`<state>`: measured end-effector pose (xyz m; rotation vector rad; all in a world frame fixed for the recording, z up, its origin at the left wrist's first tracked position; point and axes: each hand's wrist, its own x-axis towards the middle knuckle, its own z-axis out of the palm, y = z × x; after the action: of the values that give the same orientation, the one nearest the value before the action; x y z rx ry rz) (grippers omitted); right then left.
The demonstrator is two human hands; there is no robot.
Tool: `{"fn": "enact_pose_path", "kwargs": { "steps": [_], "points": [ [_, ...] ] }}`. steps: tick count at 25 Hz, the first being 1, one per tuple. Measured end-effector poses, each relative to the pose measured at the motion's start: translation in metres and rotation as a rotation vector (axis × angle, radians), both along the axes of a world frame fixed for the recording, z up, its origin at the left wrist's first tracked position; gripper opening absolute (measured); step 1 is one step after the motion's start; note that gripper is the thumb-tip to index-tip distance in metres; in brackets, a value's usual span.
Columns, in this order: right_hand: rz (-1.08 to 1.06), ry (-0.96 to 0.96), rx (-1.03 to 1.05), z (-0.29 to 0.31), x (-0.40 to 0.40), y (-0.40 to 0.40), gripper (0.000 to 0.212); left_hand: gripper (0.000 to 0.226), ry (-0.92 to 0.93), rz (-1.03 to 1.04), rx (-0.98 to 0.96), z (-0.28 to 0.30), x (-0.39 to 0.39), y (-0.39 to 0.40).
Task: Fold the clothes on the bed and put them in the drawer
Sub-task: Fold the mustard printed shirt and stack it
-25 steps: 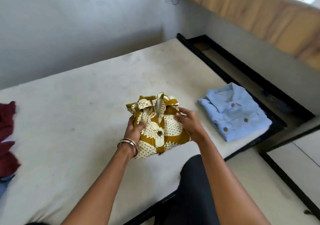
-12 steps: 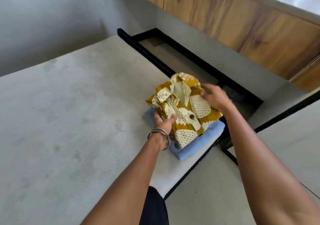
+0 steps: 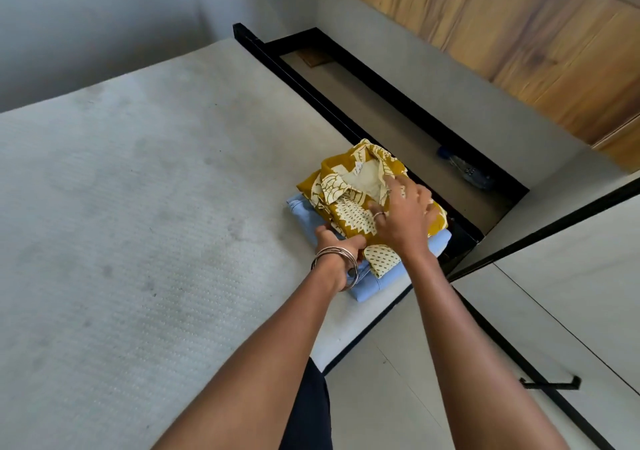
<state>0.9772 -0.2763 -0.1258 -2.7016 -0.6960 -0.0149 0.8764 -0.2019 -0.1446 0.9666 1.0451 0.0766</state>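
A folded mustard-yellow shirt (image 3: 349, 214) with a cream print lies on top of a folded light blue shirt (image 3: 367, 288) at the right edge of the bed (image 3: 138, 207). My left hand (image 3: 337, 247), with bangles on the wrist, grips the near left edge of the yellow shirt, fingers curled at the seam between the two shirts. My right hand (image 3: 403, 214) rests flat on top of the yellow shirt with its fingers spread. Most of the blue shirt is hidden under the yellow one.
A black-framed open recess (image 3: 398, 127) runs between the bed and the wall, with a plastic bottle (image 3: 467, 170) lying in it. White drawer fronts with a black handle (image 3: 550, 385) stand at the lower right. A wooden panel (image 3: 519, 33) lines the wall above.
The yellow shirt was carried from the middle of the bed to the right and set on the blue shirt. My right hand moved from its side onto its top.
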Motion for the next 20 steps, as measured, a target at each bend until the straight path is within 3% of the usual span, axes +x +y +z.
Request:
{"fn": "enact_pose_path", "kwargs": {
  "steps": [4, 6, 8, 11, 14, 17, 20],
  "points": [
    [0.168, 0.319, -0.238, -0.027, -0.014, -0.014, 0.07, 0.048, 0.069, -0.145, 0.021, 0.016, -0.012, 0.006],
    [0.195, 0.385, -0.281, -0.036, -0.015, -0.024, 0.071, 0.031, 0.152, -0.258, 0.071, 0.029, -0.026, 0.016],
    [0.135, 0.33, -0.019, -0.034, -0.019, -0.024, 0.063, 0.022, 0.209, -0.401, 0.197, 0.038, -0.04, 0.029],
    [-0.031, 0.161, 0.332, -0.01, -0.049, -0.006, 0.037, 0.027, 0.295, -0.645, 0.574, 0.053, -0.079, 0.05],
    [-0.022, 0.292, 0.58, 0.03, -0.114, 0.03, 0.02, 0.026, 0.328, -0.803, 0.898, 0.069, -0.143, 0.067],
    [0.122, 0.433, 0.746, 0.062, -0.194, 0.073, 0.016, 0.021, 0.268, -0.731, 0.969, 0.081, -0.223, 0.082],
    [0.275, 0.57, 0.832, 0.086, -0.298, 0.121, 0.017, 0.02, 0.226, -0.321, 0.915, 0.097, -0.333, 0.111]
  ]
}}
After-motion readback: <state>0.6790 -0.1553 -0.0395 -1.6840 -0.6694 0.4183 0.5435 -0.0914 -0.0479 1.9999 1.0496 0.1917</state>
